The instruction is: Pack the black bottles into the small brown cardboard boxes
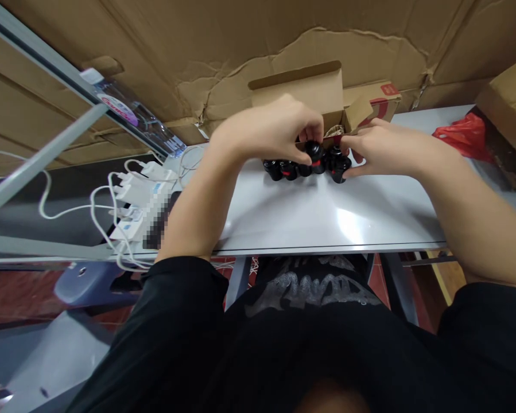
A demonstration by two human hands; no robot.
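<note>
Several small black bottle-like pieces with red bands (pixel 287 170) stand in a row on the white table, before an open cardboard box (pixel 303 92). My left hand (pixel 279 129) reaches over the row, its thumb and fingers closed around one small black bottle (pixel 316 155). To its right, my right hand (pixel 376 148) has its thumb and fingers curled about another black bottle (pixel 339 166). My hands hide part of the box front and some of the pieces. What the pieces are exactly is too small to tell.
A box with red print (pixel 384 98) adjoins the open box. At right lie a red plastic bag (pixel 464 136) and a cardboard carton (pixel 511 109). Left are power strips with white cables (pixel 143 189), a clear water bottle (pixel 132 115) and a metal frame bar. Cardboard lines the back.
</note>
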